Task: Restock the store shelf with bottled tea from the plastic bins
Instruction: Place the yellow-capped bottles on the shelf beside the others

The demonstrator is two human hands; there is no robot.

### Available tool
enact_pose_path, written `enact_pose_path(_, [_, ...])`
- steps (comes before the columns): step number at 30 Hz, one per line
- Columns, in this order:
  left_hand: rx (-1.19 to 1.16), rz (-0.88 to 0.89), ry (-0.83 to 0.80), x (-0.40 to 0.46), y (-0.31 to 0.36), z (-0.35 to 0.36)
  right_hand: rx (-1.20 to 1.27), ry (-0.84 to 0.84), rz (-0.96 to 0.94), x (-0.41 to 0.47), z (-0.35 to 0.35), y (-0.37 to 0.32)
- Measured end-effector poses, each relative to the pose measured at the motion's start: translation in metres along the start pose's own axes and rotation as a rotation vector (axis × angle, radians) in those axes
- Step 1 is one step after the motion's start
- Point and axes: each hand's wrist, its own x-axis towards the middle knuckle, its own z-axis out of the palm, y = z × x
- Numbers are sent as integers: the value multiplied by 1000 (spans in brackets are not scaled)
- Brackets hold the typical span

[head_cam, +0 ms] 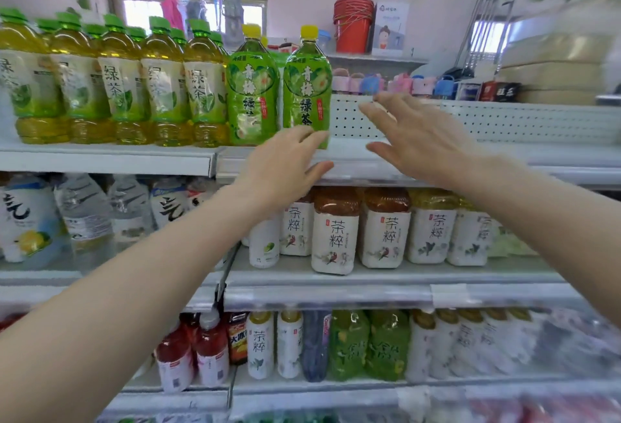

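Note:
Two large green-labelled tea bottles with yellow caps stand on the top shelf (437, 153); the right-hand bottle (306, 86) is the last in the row, its neighbour (252, 93) just left of it. My left hand (285, 167) reaches to the base of the right-hand bottle, fingertips touching or nearly touching its bottom, not closed around it. My right hand (420, 140) hovers open with fingers spread over the bare stretch of shelf to the right of that bottle, holding nothing. No plastic bins are in view.
Green-capped tea bottles (117, 86) fill the top shelf's left part. The middle shelf holds white-labelled tea bottles (336, 231) and water bottles (84, 214); more drinks stand on the lower shelf (336, 389). A white perforated back panel (504, 120) closes the shelf behind.

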Motion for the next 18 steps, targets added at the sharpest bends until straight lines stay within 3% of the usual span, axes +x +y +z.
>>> enact_pose_path(9, [-178, 277, 42, -35, 130, 34, -138, -135, 89, -185, -31, 20])
enact_pose_path(18, [-338, 497, 18, -31, 302, 78, -192, -258, 295, -371, -55, 85])
